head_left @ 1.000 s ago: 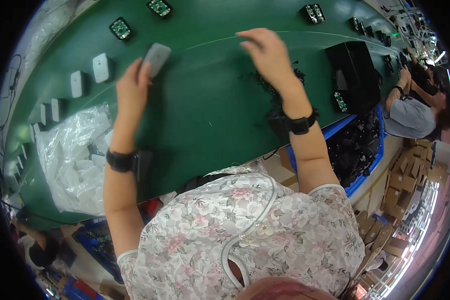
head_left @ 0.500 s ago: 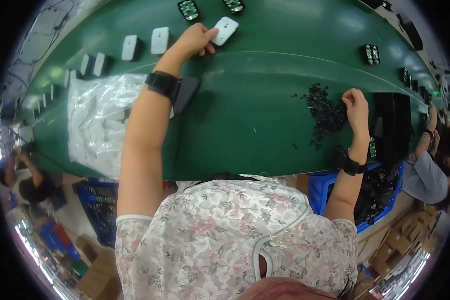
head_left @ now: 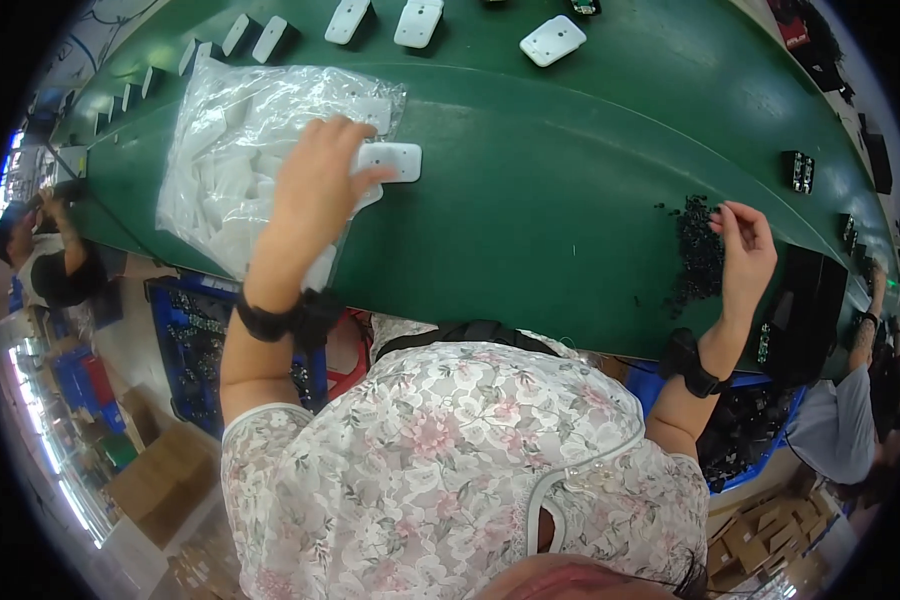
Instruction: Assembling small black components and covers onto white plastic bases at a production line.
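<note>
My left hand (head_left: 315, 185) is over the clear plastic bag (head_left: 205, 120) of white plastic covers. Its thumb and fingers are apart around a white cover (head_left: 402, 162) at the bag's right edge; the thumb overlaps it. Whether it is gripped does not show clearly. My right hand (head_left: 748, 255) is at the right edge of a pile of tiny black parts (head_left: 698, 260), thumb and fingertips pinched together. Anything between them is too small to make out. Another white cover (head_left: 552, 40), with small holes, lies at the far side of the green table.
Several white covers (head_left: 419, 22) stand in a row along the far left. A black box (head_left: 810, 310) stands right of my right hand. Circuit-board pieces (head_left: 798, 172) lie at the far right. Blue crates (head_left: 185, 385) are below the table edge. Other people work at both sides.
My left hand has let go of a white cover at the far side and come back to the bag. My right hand stays pinched by the black parts. The whole view has shifted.
</note>
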The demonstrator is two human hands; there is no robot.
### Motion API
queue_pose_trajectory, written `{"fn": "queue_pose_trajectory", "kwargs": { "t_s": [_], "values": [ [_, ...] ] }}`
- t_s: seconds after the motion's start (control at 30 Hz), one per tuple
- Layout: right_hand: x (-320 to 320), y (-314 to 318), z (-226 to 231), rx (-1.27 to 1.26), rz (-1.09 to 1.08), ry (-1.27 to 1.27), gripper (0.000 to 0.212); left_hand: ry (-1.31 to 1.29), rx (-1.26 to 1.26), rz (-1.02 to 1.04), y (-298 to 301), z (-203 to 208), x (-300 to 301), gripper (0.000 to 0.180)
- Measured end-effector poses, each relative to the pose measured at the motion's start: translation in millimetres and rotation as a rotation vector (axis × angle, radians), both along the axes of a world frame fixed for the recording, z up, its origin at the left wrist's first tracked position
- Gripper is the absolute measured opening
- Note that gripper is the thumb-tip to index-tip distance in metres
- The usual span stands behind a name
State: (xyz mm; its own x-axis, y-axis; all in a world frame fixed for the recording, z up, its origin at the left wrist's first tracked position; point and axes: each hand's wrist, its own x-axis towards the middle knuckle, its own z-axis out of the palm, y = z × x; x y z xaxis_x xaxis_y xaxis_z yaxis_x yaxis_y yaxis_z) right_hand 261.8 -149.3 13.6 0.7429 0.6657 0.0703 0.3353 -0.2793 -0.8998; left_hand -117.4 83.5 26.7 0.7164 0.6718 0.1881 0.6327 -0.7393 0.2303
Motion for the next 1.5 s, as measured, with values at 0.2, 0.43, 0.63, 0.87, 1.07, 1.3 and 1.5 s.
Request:
{"fn": "queue_pose_trajectory", "kwargs": {
  "t_s": [0.2,0.43,0.63,0.87,1.07,1.3,1.5],
  "values": [
    [-58,43,9,0.151,0.253,0.238,0.01,0.051,0.081,-0.06,-9,-37,2,0.033],
    [-109,70,11,0.185,0.436,0.561,0.008,-0.422,-0.047,-0.064,-19,-36,40,0.026],
    [-125,71,1,0.256,0.422,0.57,0.008,-0.608,-0.958,0.001,-62,-14,88,0.023],
    [-132,71,-6,0.276,0.377,0.504,0.007,-0.652,-0.871,-0.12,-75,-22,107,0.018],
    [-131,70,-3,0.181,0.344,0.187,0.008,-0.75,-1.024,-0.11,-78,-23,107,0.019],
    [-128,67,0,0.126,0.375,-0.051,0.009,-0.819,-1.453,-0.032,-69,-33,100,0.023],
    [-132,68,-4,0.066,0.35,-0.2,0.01,-0.788,-1.436,0.024,-69,-32,99,0.022]
  ]
}}
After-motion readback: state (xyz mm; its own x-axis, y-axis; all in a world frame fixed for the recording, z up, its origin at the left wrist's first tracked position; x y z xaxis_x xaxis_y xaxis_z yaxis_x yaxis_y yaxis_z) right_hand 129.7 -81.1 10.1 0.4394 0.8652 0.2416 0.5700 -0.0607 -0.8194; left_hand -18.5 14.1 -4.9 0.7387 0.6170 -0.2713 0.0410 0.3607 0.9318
